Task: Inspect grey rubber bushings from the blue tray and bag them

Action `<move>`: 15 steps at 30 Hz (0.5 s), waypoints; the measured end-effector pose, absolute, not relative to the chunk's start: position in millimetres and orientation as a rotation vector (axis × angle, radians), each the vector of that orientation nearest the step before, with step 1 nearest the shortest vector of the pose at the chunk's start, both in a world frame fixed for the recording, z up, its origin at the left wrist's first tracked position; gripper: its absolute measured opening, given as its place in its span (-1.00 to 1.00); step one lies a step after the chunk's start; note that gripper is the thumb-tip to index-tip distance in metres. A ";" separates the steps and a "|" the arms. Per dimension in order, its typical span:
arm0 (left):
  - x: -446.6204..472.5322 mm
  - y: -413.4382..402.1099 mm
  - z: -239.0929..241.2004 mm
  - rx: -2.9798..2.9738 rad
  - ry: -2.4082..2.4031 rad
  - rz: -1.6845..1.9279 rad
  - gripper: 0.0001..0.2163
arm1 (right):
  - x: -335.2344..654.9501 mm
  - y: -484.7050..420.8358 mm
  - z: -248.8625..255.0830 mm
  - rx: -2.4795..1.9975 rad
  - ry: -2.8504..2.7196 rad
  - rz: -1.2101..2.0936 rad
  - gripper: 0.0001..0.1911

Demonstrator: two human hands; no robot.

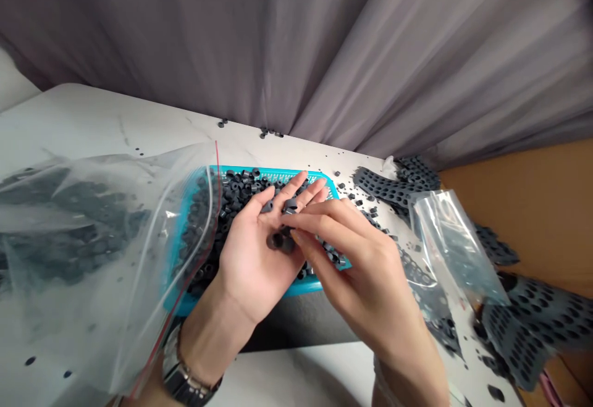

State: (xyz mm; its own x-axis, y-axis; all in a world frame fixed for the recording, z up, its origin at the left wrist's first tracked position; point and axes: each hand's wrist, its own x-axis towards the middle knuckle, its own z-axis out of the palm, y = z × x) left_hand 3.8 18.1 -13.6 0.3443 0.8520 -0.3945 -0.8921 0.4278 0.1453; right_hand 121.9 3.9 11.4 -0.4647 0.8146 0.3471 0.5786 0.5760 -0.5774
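My left hand (257, 255) is turned palm up over a blue plastic basket (285, 286), carrying several small dark grey foam rings (275, 241) on the palm and fingers. Its fingers are stretched out, and a watch is on the wrist. From the right, my right hand (356, 252) reaches over that palm with thumb and fingertips pinched together at the rings. Whether a ring is between those fingertips is partly hidden. Below both hands, the basket holds a heap of similar rings (238, 188).
A clear zip bag (92, 222) full of dark pieces lies at left, overlapping the basket. Punched foam sheets (546, 314) and a clear plastic bag (456, 240) lie at right. Loose bits (264, 132) are scattered over the white table (83, 117). A grey curtain (231, 36) hangs behind.
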 end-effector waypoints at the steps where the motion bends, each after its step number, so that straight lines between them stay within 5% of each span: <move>1: 4.3 18.4 -12.9 -0.101 0.457 1.144 -0.64 | 123.6 4.4 11.8 -1.120 -2.195 0.502 -0.78; 15: 2.8 17.0 -9.8 -0.094 0.394 1.188 -0.62 | 133.0 6.2 14.3 -1.246 -2.266 0.575 -0.94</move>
